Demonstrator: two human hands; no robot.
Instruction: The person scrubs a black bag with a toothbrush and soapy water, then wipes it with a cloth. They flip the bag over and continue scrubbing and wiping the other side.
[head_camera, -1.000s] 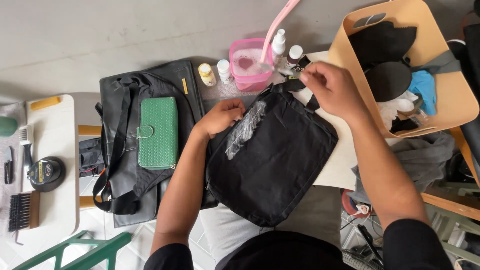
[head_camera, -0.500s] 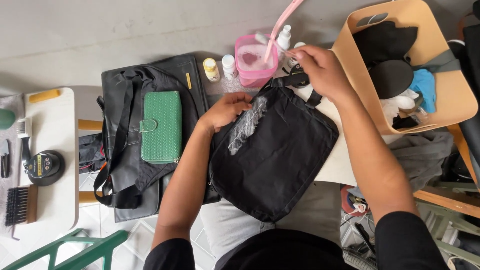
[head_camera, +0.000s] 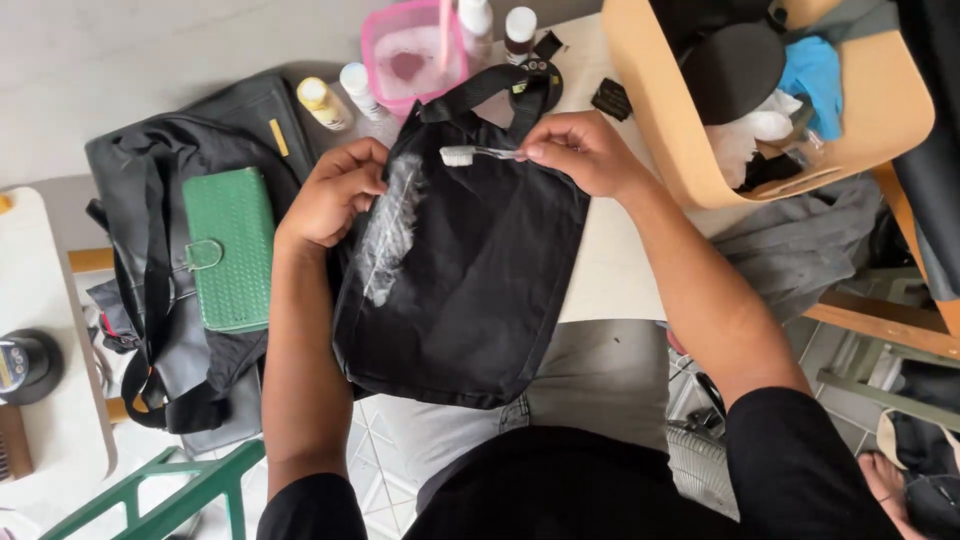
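A black fabric bag (head_camera: 470, 270) lies across my lap and the table edge, with a whitish foamy smear (head_camera: 385, 235) down its left side. My left hand (head_camera: 335, 195) grips the bag's upper left edge beside the smear. My right hand (head_camera: 585, 150) holds a clear-handled toothbrush (head_camera: 475, 154), bristles pointing left, just above the bag's top near its black handles (head_camera: 500, 85).
A pink tub (head_camera: 410, 55) of soapy water and small bottles (head_camera: 325, 100) stand behind the bag. A green wallet (head_camera: 230, 250) rests on a dark bag (head_camera: 160, 300) at left. A tan basket (head_camera: 850, 110) of cloths sits at right. Grey cloth (head_camera: 800, 245) lies below it.
My right hand came back from the pink tub with the toothbrush and now holds it over the bag. The view has moved closer.
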